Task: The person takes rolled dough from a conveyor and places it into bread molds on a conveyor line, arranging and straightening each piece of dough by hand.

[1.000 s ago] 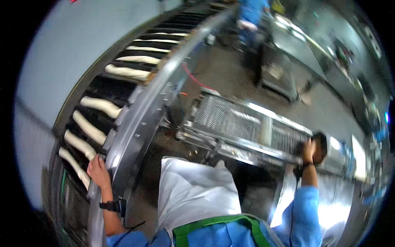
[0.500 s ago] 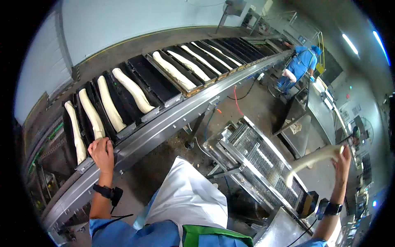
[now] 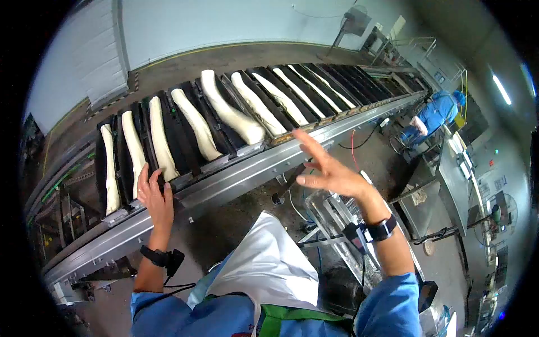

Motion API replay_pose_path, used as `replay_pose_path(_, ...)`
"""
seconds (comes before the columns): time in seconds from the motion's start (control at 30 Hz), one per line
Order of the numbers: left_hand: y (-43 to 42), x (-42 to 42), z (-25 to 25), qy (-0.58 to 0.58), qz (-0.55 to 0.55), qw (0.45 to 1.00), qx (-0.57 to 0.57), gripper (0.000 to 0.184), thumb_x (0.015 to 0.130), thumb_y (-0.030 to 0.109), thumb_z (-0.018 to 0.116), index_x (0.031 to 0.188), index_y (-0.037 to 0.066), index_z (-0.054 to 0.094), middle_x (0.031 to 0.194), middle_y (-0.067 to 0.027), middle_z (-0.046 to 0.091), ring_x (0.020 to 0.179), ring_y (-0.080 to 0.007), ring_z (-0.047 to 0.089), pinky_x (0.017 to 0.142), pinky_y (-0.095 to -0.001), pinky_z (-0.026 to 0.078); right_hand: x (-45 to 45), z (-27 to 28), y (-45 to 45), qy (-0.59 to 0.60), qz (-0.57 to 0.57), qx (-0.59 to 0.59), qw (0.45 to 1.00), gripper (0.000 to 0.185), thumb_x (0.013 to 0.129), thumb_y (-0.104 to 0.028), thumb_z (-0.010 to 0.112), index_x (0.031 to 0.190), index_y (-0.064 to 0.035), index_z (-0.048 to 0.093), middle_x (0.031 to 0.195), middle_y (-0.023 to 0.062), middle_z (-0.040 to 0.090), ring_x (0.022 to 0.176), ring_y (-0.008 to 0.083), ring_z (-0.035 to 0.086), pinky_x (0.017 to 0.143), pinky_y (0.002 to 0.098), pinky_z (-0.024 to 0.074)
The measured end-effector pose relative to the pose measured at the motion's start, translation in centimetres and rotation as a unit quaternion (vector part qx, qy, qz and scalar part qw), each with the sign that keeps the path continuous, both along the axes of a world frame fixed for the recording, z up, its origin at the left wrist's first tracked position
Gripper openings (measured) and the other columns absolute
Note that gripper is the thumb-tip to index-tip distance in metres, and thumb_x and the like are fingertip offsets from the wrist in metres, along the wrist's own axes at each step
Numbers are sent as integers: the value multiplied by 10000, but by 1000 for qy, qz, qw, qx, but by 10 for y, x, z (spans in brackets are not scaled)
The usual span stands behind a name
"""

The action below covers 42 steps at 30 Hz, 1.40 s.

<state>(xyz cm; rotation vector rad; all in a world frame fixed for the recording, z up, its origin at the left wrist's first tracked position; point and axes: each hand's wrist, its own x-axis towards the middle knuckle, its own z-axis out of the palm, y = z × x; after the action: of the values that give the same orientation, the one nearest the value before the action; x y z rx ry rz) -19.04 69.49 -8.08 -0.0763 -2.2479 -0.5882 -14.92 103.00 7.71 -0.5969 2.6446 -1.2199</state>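
Note:
Long pale dough rolls lie lengthwise in a row of black baking pans (image 3: 184,143) on a metal conveyor. My left hand (image 3: 156,194) is at the near ends of the pans, fingers slightly apart and holding nothing. Its fingertips are beside the ends of the second dough roll (image 3: 133,149) and the third dough roll (image 3: 162,143); I cannot tell whether they touch. My right hand (image 3: 331,171) is in the air in front of the conveyor, fingers spread and empty. Left of it, a slightly blurred dough roll (image 3: 224,106) lies in a pan, its thick end toward me.
The conveyor rail (image 3: 241,174) runs diagonally between me and the pans. A low metal mesh conveyor (image 3: 342,216) stands partly behind my right forearm. Farther right, a person in blue (image 3: 438,115) is by a steel table (image 3: 452,168). Black pans (image 3: 359,81) continue at the far end.
My right hand has swung left from the far right and let go of its dough roll, which now lies in a formerly bare pan. My left hand has shifted slightly right.

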Motion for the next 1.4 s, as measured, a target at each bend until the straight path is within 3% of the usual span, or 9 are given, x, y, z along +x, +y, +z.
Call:
replay_pose_path(0.1,11,1,4,-1,-34,999,0,294,735,89,480,1029,84,466,1236,-108,302,1143,-285,250,900,-403,172,24,-12,19,-14,-5,17,1000,679,728,-226,587,1280,-205,192,1350,70,55,1225,255,133,949,411,241)
replay_pose_path(0.27,47,-5,15,-31,-108,993,-31,279,699,84,522,975,124,524,1221,-50,341,1142,-270,261,904,-415,188,120,-83,124,-45,-252,87,963,548,736,-209,577,1217,-122,329,1314,150,167,1214,274,177,968,351,203)
replay_pose_path(0.43,63,-38,66,-55,-153,975,-152,166,714,139,501,867,123,564,987,-38,516,1010,-258,392,867,-433,228,296,-137,226,-23,-419,201,885,561,654,-87,646,1150,-78,383,1207,167,329,1134,292,311,924,342,280)
replay_pose_path(0.47,94,-75,56,-78,-166,964,-194,165,731,164,475,858,124,572,928,-31,547,978,-254,413,858,-439,233,321,-160,268,7,-442,207,873,493,674,-29,585,1130,-48,400,1156,131,388,1121,232,336,920,315,273)
replay_pose_path(0.53,109,-111,75,-204,-96,924,-308,231,741,218,433,889,135,589,904,-24,572,962,-243,423,847,-439,238,388,-185,305,-10,-541,134,830,496,687,-22,558,1148,-15,376,1130,129,414,1051,235,392,896,305,292)
replay_pose_path(0.7,124,-181,70,-326,-27,866,-378,301,720,301,452,921,137,604,936,-40,578,973,-249,431,825,-416,272,469,-183,304,-76,-619,291,725,446,699,-165,574,1091,-10,429,1045,168,482,971,263,455,833,332,351)
replay_pose_path(0.93,144,-171,87,-416,-21,828,-375,326,698,308,466,894,92,611,943,-89,571,956,-283,457,787,-391,349,490,-139,235,-27,-799,-201,566,535,838,-379,326,1092,79,440,993,154,541,931,205,491,873,285,325)
replay_pose_path(1.07,147,-152,79,-362,-17,857,-366,276,690,280,481,817,76,619,862,-96,586,903,-285,478,740,-393,371,483,-119,269,-107,-750,-241,607,498,866,-314,239,1216,37,285,1227,102,364,1148,177,295,964,246,192)
replay_pose_path(1.4,175,-137,92,-365,17,866,-342,230,686,215,467,780,68,617,788,-134,586,825,-294,520,701,-398,426,412,-152,403,-142,-698,36,702,562,763,-350,398,1188,10,322,1083,151,436,1020,245,388,842,312,291)
